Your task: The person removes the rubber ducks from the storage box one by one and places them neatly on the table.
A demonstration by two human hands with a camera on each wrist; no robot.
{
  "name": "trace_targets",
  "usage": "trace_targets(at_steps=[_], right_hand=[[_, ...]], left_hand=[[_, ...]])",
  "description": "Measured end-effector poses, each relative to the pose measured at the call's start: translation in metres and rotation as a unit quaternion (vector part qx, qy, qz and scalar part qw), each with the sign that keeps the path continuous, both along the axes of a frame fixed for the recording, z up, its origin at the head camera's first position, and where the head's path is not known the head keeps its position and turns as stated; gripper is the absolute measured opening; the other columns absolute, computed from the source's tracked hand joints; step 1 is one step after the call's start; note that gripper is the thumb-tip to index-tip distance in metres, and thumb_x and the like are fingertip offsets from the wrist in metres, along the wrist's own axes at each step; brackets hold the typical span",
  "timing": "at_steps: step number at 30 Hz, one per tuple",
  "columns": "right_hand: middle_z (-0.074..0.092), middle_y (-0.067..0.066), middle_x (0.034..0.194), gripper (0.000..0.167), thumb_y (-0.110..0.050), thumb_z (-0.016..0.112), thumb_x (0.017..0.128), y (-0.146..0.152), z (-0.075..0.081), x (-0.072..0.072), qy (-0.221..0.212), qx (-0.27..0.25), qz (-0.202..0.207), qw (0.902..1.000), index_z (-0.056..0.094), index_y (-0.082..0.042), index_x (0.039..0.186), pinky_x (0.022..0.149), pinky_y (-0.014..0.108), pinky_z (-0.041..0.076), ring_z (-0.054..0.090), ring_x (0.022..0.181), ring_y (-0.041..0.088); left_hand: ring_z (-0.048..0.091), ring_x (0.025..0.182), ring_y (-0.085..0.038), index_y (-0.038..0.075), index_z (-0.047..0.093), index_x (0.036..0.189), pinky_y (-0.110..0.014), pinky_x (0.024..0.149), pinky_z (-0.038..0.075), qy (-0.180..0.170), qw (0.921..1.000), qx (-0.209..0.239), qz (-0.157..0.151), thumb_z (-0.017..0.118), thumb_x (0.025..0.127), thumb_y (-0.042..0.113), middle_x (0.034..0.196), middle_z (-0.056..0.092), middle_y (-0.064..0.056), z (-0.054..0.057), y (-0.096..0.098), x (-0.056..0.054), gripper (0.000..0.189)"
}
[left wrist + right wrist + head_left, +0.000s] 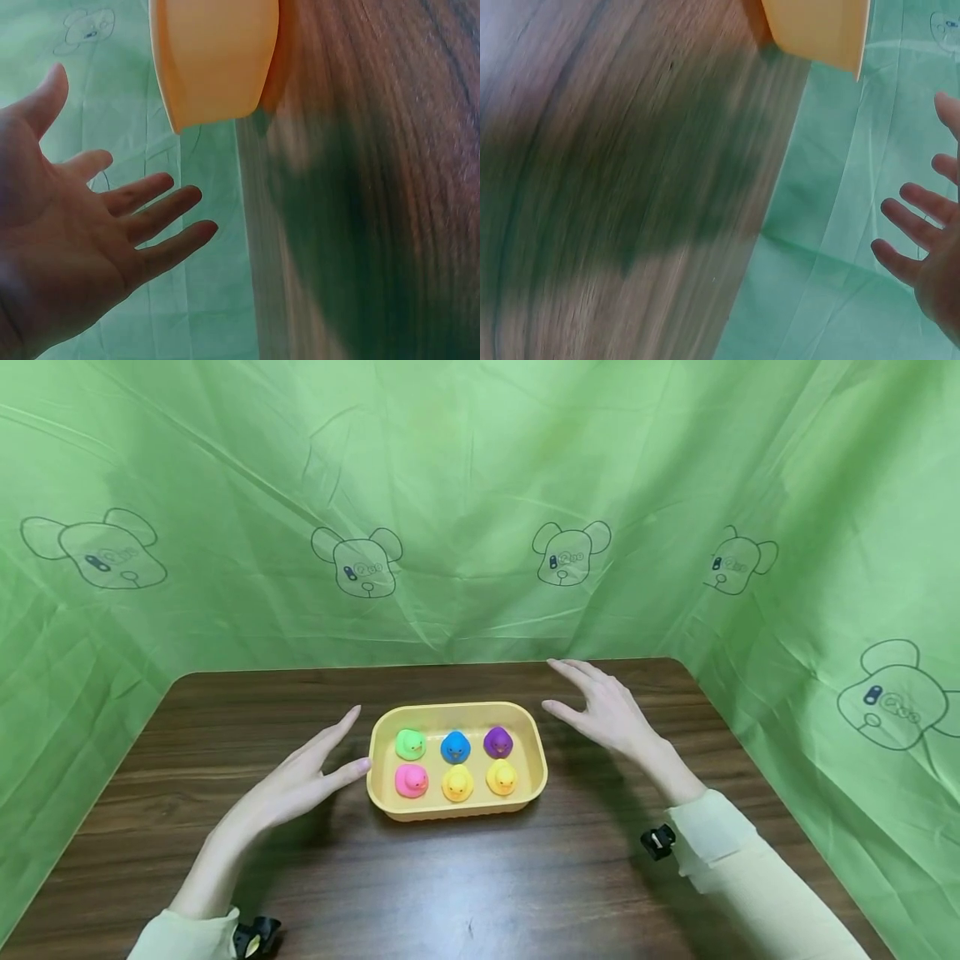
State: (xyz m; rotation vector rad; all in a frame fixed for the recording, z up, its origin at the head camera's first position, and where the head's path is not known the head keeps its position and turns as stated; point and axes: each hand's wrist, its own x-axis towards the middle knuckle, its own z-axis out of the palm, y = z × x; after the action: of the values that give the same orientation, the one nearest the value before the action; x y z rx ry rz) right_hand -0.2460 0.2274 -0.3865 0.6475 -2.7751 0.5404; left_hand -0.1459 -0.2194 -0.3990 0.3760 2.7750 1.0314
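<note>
A pale yellow plastic basket sits on the table and holds several small rubber ducks. In its back row are a green duck, a blue duck and a purple duck. The front row has a pink duck and two yellow ducks, one in the middle and one at the right. My left hand hovers beside the basket's left end with fingers spread. Off the right end, my right hand is held in the air, its fingers extended and holding nothing.
The dark wooden table has its far edge against a green cloth backdrop printed with bear heads. Cloth also rises along both sides. A black device is on the left wrist, and another black device on the right.
</note>
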Motion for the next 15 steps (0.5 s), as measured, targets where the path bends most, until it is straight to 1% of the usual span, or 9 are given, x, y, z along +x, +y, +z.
trace_targets(at_steps=[6,9,15], right_hand=[[0.056,0.002,0.153,0.068,-0.054,0.069,0.094,-0.013,0.001,0.004,0.009,-0.006,0.026,0.9996,0.049,-0.029,0.154,0.111,0.063,0.044,0.054,0.14,0.031],[0.057,0.001,0.152,0.067,-0.052,0.07,0.094,-0.018,0.001,0.007,0.011,-0.011,0.036,0.9992,0.05,-0.028,0.153,0.111,0.061,0.044,0.055,0.14,0.031],[0.056,0.004,0.153,0.065,-0.049,0.071,0.095,-0.027,0.001,0.013,0.001,-0.01,0.052,0.9986,0.05,-0.028,0.153,0.111,0.064,0.043,0.055,0.139,0.032]], left_hand=[[0.025,0.155,-0.047,0.037,0.009,0.166,-0.074,0.117,0.027,-0.005,0.9999,0.013,-0.004,0.057,0.101,0.057,0.172,0.021,-0.018,-0.003,0.003,0.003,0.083],[0.025,0.155,-0.047,0.036,0.009,0.166,-0.074,0.117,0.027,-0.005,0.9997,0.021,-0.011,0.059,0.101,0.055,0.172,0.021,-0.017,-0.005,0.003,0.004,0.084],[0.025,0.155,-0.047,0.036,0.009,0.166,-0.073,0.117,0.03,-0.019,0.9984,0.047,-0.026,0.064,0.099,0.052,0.173,0.02,-0.016,-0.01,0.002,0.006,0.088]])
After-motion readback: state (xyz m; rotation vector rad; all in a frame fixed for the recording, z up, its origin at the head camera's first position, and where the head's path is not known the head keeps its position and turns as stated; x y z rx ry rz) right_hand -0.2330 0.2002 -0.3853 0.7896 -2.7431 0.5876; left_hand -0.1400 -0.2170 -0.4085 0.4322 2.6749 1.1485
